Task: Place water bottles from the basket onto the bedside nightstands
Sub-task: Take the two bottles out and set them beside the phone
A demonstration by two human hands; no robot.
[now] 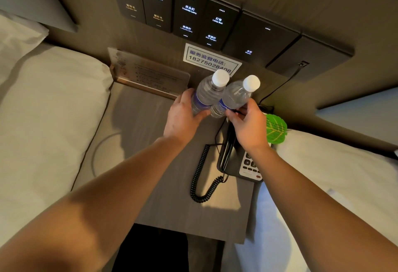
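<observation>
At frame centre, two white-capped water bottles touch on the nightstand [150,164]: left hand [183,116] grips the left bottle [205,95], right hand [247,125] the right bottle [233,98], beside one telephone [239,162].

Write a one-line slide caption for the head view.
Left hand and right hand each hold a water bottle at the back of the nightstand, beside the phone.

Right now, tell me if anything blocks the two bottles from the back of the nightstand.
Nothing visible does. The left hand holds the left bottle and the right hand the right bottle, both at the rear of the nightstand. The telephone sits nearer, to the right; the sign holder stands to the left.
</observation>
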